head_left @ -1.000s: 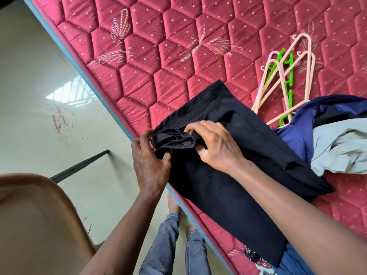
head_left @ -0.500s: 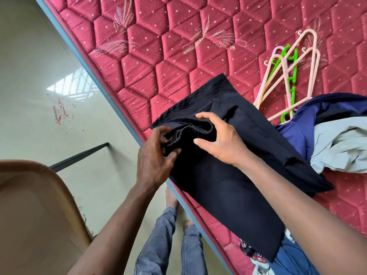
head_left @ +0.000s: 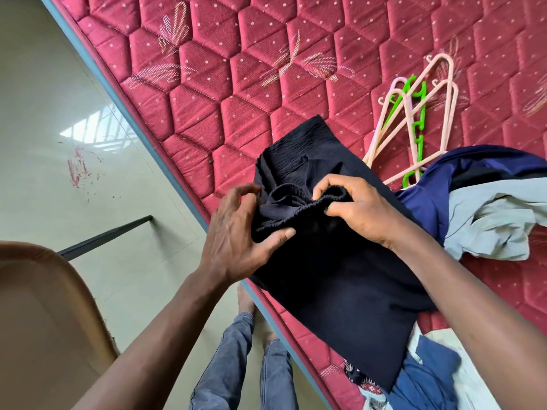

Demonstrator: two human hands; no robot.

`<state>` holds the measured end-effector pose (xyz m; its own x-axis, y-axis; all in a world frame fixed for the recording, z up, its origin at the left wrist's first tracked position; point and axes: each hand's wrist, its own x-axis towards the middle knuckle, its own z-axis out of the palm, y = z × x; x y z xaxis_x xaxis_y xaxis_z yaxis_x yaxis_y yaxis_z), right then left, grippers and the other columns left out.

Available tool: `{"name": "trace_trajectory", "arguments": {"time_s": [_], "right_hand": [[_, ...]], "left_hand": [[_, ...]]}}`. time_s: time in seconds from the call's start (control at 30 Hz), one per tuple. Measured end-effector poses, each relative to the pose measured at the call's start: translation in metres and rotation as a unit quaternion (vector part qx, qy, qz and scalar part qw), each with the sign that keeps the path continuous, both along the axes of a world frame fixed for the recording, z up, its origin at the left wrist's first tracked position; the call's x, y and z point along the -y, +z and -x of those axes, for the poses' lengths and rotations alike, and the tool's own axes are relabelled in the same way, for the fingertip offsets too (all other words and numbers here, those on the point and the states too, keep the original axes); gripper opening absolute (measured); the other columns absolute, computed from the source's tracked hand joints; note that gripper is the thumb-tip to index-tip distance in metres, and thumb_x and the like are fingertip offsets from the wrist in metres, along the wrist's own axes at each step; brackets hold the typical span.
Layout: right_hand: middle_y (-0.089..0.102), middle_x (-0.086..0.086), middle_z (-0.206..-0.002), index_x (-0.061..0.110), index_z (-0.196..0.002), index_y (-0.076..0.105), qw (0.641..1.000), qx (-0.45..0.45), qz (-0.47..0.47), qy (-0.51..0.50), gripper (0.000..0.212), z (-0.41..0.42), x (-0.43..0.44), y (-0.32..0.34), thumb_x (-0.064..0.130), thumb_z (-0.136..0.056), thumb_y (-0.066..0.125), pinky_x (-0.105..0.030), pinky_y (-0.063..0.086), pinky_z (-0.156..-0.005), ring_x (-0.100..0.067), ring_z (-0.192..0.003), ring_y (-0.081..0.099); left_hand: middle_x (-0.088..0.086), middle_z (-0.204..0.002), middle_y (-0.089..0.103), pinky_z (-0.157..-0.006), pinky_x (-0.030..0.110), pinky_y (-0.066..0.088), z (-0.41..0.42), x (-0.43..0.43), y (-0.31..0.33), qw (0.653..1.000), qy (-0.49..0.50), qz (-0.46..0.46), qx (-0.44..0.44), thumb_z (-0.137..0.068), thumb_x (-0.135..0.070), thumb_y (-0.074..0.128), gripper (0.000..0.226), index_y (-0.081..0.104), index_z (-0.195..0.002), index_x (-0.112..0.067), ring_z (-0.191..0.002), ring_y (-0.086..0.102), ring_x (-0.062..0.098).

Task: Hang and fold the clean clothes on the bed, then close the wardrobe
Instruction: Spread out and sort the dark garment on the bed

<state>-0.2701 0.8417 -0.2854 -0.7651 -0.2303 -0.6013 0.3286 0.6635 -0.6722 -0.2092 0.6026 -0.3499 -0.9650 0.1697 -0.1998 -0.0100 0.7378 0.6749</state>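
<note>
left hand (head_left: 233, 235), right hand (head_left: 361, 208) pinch dark garment (head_left: 340, 285) at mattress (head_left: 236, 84) edge.

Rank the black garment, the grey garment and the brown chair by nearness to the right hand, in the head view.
1. Black garment: gripped at its waistband by the right hand.
2. Grey garment: on the bed, to the hand's right.
3. Brown chair: off the bed, far left, past the left hand.
</note>
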Motion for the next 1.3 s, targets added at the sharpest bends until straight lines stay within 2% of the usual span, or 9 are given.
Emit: {"name": "trace_trajectory", "arguments": {"time_s": [0.23,0.4,0.57,0.67,0.77,0.87,1.03,1.17,1.3], "right_hand": [[0.069,0.006,-0.079,0.048,-0.085,0.065,0.995,0.023,-0.051,0.079,0.034,-0.011,0.000,0.005,0.020,-0.068,0.055,-0.036,0.053,-0.078,-0.011,-0.076,0.064],[0.055,0.009,-0.064,0.048,-0.075,0.058,0.979,0.027,-0.105,0.173,0.029,-0.022,0.001,0.009,0.019,-0.080,0.057,-0.026,0.039,-0.064,-0.004,-0.064,0.052],[0.060,-0.003,-0.099,0.042,-0.101,0.053,0.957,0.100,-0.208,0.176,0.021,-0.030,-0.020,-0.012,0.028,-0.086,0.052,-0.039,0.041,-0.077,-0.030,-0.093,0.055],[0.063,-0.009,-0.107,0.037,-0.119,0.046,0.959,0.086,-0.236,0.133,0.027,-0.036,-0.021,-0.025,0.034,-0.093,0.049,-0.041,0.041,-0.080,-0.035,-0.102,0.059],[0.064,-0.014,-0.122,0.027,-0.130,0.040,0.952,0.045,-0.272,0.133,0.035,-0.036,-0.009,-0.035,0.035,-0.097,0.046,-0.043,0.041,-0.086,-0.037,-0.114,0.060],[0.060,-0.005,-0.124,0.030,-0.127,0.044,0.948,-0.005,-0.270,0.166,0.035,-0.033,0.006,-0.042,0.023,-0.093,0.049,-0.042,0.042,-0.090,-0.032,-0.118,0.058],[0.054,0.001,-0.100,0.034,-0.116,0.064,0.914,-0.155,-0.258,0.273,0.039,-0.042,0.010,-0.054,0.014,-0.083,0.058,-0.041,0.042,-0.090,-0.027,-0.102,0.056],[0.055,0.002,-0.091,0.031,-0.110,0.069,0.894,-0.198,-0.256,0.309,0.037,-0.057,-0.003,-0.059,0.020,-0.079,0.054,-0.040,0.043,-0.080,-0.026,-0.089,0.057],[0.055,0.004,-0.092,0.033,-0.112,0.070,0.911,-0.161,-0.262,0.274,0.048,-0.062,-0.013,-0.055,0.025,-0.078,0.037,-0.042,0.045,-0.084,-0.025,-0.094,0.059]], "left_hand": [[-0.004,-0.136,0.052,-0.109,0.054,0.034,-0.006,-0.008,0.009,0.995,-0.069,0.070,-0.022,-0.075,-0.065,0.070,0.089,0.038,-0.155,-0.042,-0.128,0.050,0.024],[-0.010,-0.152,0.053,-0.113,0.057,0.032,0.009,-0.008,0.009,0.993,-0.094,-0.070,0.021,-0.097,-0.077,0.032,0.061,0.072,-0.117,-0.036,-0.142,0.046,0.016],[0.002,-0.138,0.056,-0.097,0.048,0.047,0.038,0.005,-0.023,0.966,-0.193,0.170,0.039,-0.079,-0.064,0.045,0.052,0.072,-0.110,-0.032,-0.125,0.052,0.032],[0.003,-0.097,0.068,-0.079,0.035,0.051,0.040,0.018,-0.026,0.993,0.071,0.072,0.062,-0.073,-0.043,0.058,0.031,0.073,-0.087,-0.020,-0.089,0.064,0.026],[-0.004,-0.086,0.069,-0.078,0.035,0.047,0.029,0.027,-0.027,0.920,0.359,-0.029,0.154,-0.071,-0.037,0.065,0.025,0.065,-0.089,-0.020,-0.087,0.066,0.025],[-0.007,-0.087,0.070,-0.091,0.043,0.051,0.024,0.032,-0.031,0.868,0.424,-0.192,0.175,-0.065,-0.047,0.061,0.036,0.069,-0.092,-0.025,-0.096,0.069,0.031],[-0.003,-0.116,0.061,-0.092,0.046,0.049,0.021,0.000,-0.017,0.978,0.201,0.049,-0.017,-0.079,-0.069,0.064,0.054,0.060,-0.119,-0.032,-0.107,0.061,0.022],[0.004,-0.114,0.063,-0.090,0.047,0.040,0.032,-0.032,-0.023,0.965,-0.059,0.252,-0.033,-0.085,-0.065,0.057,0.050,0.058,-0.118,-0.027,-0.109,0.058,0.030],[-0.002,-0.091,0.076,-0.080,0.036,0.050,0.044,-0.017,-0.025,0.988,0.144,0.045,0.012,-0.088,-0.035,0.062,0.021,0.073,-0.101,-0.023,-0.082,0.069,0.019]]}}
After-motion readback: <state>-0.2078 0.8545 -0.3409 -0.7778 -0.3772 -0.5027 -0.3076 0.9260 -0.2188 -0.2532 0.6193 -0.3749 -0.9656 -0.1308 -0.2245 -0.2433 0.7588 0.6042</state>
